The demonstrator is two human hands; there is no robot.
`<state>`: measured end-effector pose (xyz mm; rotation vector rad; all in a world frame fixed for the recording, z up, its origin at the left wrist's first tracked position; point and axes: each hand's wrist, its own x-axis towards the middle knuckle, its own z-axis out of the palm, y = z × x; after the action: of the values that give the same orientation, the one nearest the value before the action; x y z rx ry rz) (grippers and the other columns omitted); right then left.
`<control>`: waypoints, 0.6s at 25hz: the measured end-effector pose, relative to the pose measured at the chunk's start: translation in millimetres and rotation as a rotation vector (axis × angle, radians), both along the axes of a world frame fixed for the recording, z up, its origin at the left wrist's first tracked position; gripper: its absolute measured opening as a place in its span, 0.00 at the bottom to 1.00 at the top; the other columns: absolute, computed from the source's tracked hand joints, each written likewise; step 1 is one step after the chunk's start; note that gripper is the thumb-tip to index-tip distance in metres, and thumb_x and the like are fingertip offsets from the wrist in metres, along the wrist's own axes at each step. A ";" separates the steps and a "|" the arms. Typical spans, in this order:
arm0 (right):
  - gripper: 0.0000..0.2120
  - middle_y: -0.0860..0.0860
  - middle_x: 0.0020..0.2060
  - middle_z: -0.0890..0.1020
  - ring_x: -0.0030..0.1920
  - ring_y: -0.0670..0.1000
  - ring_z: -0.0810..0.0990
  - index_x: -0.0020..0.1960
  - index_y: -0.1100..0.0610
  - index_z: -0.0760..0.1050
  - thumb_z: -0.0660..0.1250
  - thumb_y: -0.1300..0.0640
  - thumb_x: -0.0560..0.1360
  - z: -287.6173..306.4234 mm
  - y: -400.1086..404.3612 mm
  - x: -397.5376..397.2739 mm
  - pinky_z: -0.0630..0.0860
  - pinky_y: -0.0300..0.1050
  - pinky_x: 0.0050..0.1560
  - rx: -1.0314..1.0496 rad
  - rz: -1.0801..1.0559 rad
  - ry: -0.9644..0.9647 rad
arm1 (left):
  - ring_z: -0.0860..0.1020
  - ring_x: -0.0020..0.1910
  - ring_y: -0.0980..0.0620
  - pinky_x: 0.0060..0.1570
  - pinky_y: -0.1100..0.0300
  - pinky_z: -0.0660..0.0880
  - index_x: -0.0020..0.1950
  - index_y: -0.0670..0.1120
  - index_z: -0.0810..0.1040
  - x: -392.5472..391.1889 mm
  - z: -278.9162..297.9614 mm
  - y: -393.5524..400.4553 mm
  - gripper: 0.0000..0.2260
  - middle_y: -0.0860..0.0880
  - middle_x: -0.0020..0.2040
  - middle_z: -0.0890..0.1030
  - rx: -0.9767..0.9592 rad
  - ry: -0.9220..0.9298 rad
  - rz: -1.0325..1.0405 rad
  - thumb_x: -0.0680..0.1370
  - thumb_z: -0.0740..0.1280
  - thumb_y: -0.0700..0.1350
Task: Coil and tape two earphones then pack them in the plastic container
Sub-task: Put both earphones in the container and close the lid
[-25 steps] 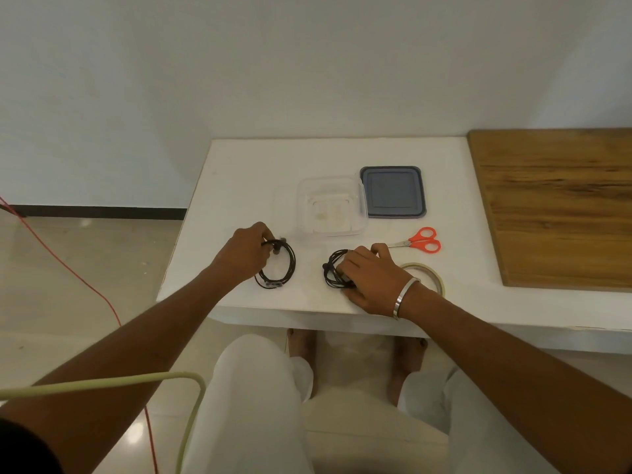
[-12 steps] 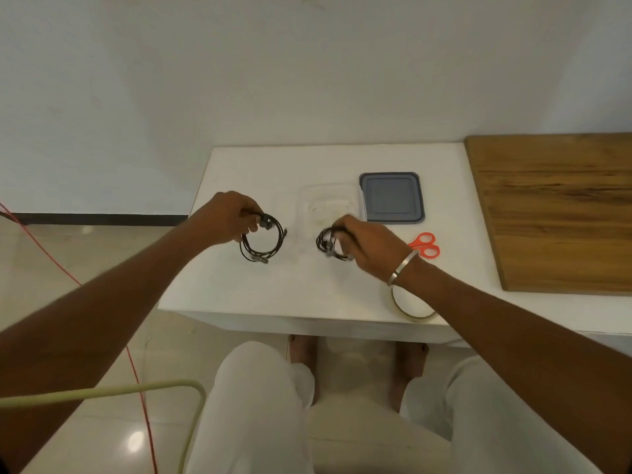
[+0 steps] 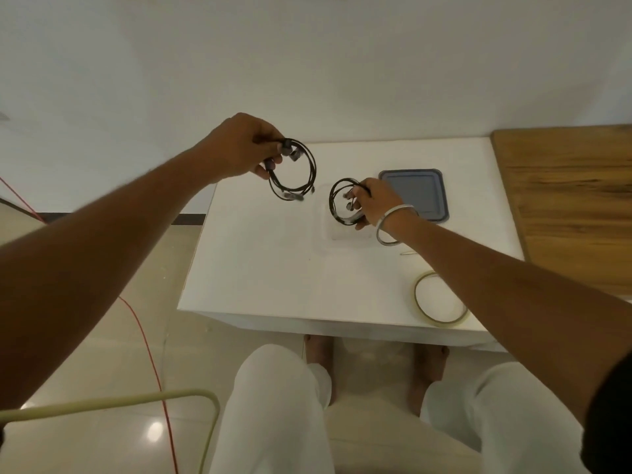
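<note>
Both of the 2 earphones are already wound into neat loops, so the coiling looks finished; whether tape is on them cannot be told at this size. The left earphone coil [image 3: 294, 172] is pinched in the curled fingers of the left hand [image 3: 239, 147] and held in the air, left of the container and above the table [image 3: 260, 261]. The right earphone coil [image 3: 343, 201] is gripped by the right hand [image 3: 374, 201] directly over the clear plastic container [image 3: 323, 230], low enough that it may be nearly inside. The grey lid [image 3: 415, 193] lies just beside the container, off it. The tape roll [image 3: 439, 299] is seen near the table's front edge. By the look of it, only the packing of the 2 coils and perhaps the lid are left.
</note>
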<state>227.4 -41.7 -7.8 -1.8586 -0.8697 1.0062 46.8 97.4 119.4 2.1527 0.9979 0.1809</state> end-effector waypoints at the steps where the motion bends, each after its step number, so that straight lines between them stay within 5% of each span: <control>1: 0.10 0.53 0.38 0.76 0.31 0.53 0.79 0.49 0.61 0.73 0.55 0.57 0.81 -2.6 1.5 -3.1 0.82 0.49 0.33 -0.049 0.028 -0.033 | 0.80 0.38 0.54 0.38 0.63 0.82 0.53 0.42 0.81 4.5 2.0 0.2 0.07 0.48 0.40 0.81 -0.006 -0.012 -0.006 0.80 0.64 0.39; 6: 0.15 0.58 0.46 0.80 0.45 0.58 0.79 0.55 0.66 0.76 0.56 0.57 0.81 -4.4 7.4 -11.6 0.77 0.49 0.46 -0.260 0.216 -0.362 | 0.80 0.37 0.55 0.40 0.62 0.82 0.53 0.42 0.81 25.3 1.3 -7.3 0.07 0.50 0.40 0.79 -0.060 -0.075 -0.028 0.80 0.64 0.39; 10: 0.17 0.57 0.44 0.74 0.45 0.54 0.71 0.56 0.66 0.74 0.56 0.53 0.81 -0.3 5.3 -11.4 0.70 0.47 0.47 -0.384 0.323 -0.602 | 0.79 0.38 0.53 0.40 0.61 0.82 0.52 0.42 0.81 37.6 -12.0 -15.1 0.06 0.45 0.45 0.79 -0.123 -0.069 -0.067 0.80 0.64 0.38; 15: 0.13 0.57 0.49 0.78 0.45 0.55 0.76 0.55 0.64 0.75 0.62 0.55 0.78 7.3 -3.5 -6.8 0.71 0.44 0.43 -0.343 0.333 -0.736 | 0.78 0.37 0.52 0.36 0.63 0.80 0.52 0.40 0.80 50.6 -44.0 -27.2 0.06 0.41 0.49 0.79 -0.237 -0.095 -0.035 0.80 0.64 0.37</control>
<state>220.6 -45.2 -0.5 -2.4911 -1.5518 0.6736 97.4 70.2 75.3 1.9270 0.8808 0.1390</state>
